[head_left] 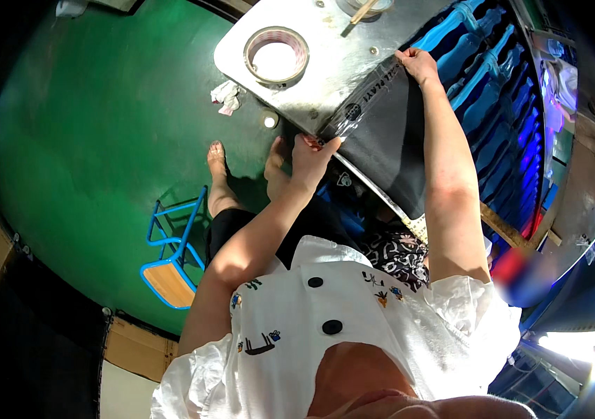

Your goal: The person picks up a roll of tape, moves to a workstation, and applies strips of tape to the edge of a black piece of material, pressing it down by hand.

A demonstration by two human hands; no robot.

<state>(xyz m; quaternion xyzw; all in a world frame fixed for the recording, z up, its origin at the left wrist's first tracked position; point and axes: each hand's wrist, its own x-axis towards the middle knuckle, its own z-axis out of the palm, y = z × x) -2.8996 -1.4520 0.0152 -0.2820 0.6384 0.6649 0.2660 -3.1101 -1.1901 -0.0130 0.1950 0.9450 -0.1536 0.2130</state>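
Note:
A dark grey to black sheet (388,129) lies over the corner of a metal-topped table (339,35). Along its far left edge runs a glossy, see-through strip (364,101) with pale print and a dark round mark. My left hand (311,162) is closed at the strip's near end, by the table edge, with thumb and fingers pinching it. At the far end, my right hand (419,65) pinches the sheet's upper corner. A wide roll of tape (300,61) lies on its side face on the table, left of the sheet.
Shiny blue, limb-shaped pieces (468,56) hang or lie in rows to the right. A dish (381,5) with a wooden stick stands at the far table edge. A blue-framed stool (169,281) is on the green floor (102,140); crumpled white material (226,96) lies by the table.

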